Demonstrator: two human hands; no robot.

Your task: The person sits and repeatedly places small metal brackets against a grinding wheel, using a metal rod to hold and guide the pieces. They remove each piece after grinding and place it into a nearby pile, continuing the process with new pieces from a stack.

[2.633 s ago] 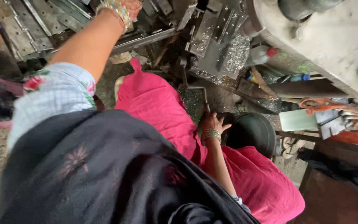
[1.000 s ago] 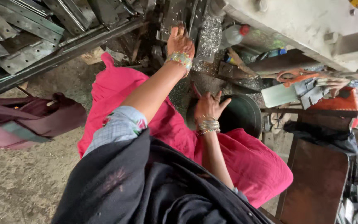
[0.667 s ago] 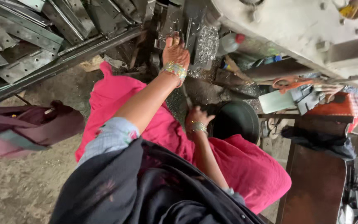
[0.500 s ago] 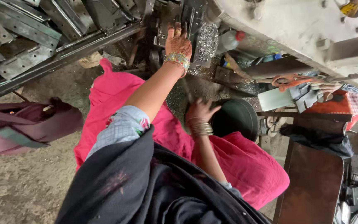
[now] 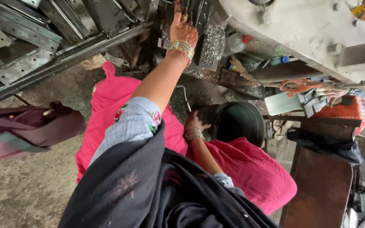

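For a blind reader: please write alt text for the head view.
A seated person's left hand reaches up into a grey machine, while the right hand rests by a dark bucket. Metal shavings lie nearby.

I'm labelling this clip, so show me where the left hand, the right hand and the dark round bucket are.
left hand (image 5: 183,28), head view, on the back of the hand, above the bangles.
right hand (image 5: 194,122), head view, on the back of the hand, beside the bucket.
dark round bucket (image 5: 241,123), head view, on its inner wall.
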